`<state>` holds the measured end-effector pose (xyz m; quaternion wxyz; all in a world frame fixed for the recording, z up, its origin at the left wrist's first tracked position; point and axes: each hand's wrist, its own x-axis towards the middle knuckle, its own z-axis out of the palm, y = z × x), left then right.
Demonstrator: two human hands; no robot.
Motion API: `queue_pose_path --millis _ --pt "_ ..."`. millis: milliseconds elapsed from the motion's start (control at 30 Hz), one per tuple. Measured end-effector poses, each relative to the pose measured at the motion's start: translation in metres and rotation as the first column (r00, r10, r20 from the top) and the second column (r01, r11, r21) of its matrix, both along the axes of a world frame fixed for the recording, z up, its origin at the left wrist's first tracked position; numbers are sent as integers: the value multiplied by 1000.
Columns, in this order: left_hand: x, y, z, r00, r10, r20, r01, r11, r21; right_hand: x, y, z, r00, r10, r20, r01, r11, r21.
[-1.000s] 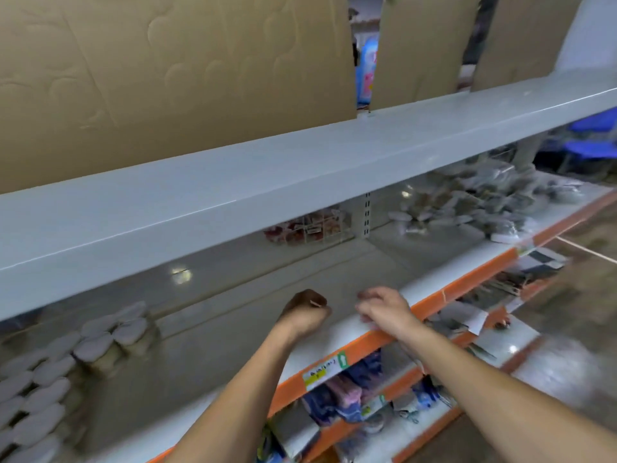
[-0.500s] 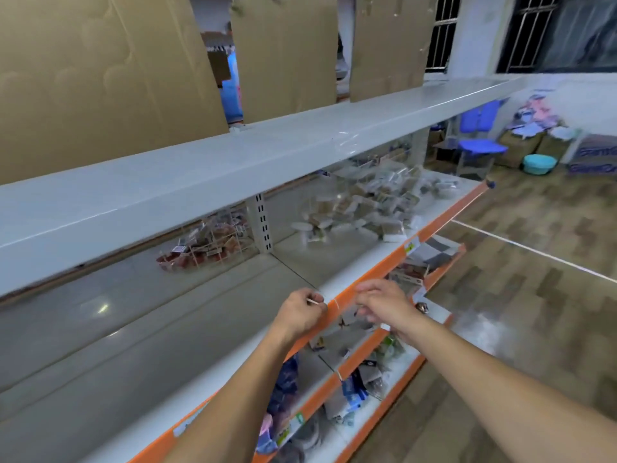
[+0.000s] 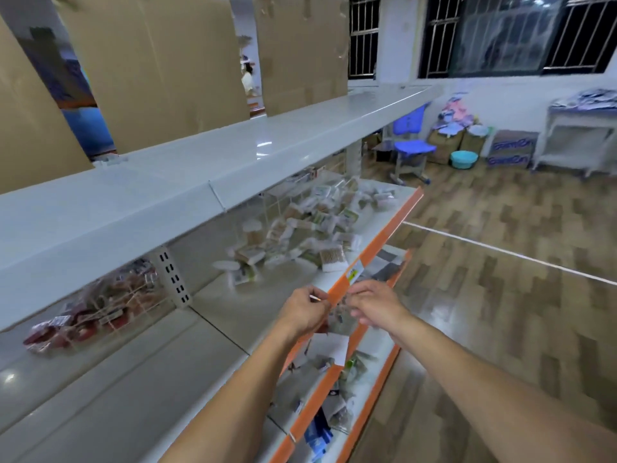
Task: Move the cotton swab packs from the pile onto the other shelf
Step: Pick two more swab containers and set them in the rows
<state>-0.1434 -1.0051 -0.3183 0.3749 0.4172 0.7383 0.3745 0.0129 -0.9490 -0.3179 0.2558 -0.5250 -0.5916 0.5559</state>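
cotton swab packs (image 3: 310, 225): loose pile on the middle shelf (image 3: 380, 222), far right bay, well beyond both hands. left hand (image 3: 305, 310): fingers curled, pinching a small thin stick-like item, identity unclear. right hand (image 3: 375, 307): fingers loosely bent, nothing visibly held; whether it touched the stick could not be told. both hovered over the orange shelf edge (image 3: 367, 259), near the pile's near end. advice: reach farther right, free both hands, lift packs from the pile's top, a few per grip, so none slid off the edge.
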Motion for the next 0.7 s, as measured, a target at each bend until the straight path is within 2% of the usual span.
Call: queue_pose_path --millis 433,700 --pt "-16 189 2 985 -71 -158 75 997 19 -4 160 1 997 -64 -32 63 998 -18" --pt "2 265 -13 995 -29 -92 31 999 12 7 246 -8 999 -21 -38 19 998 -57"
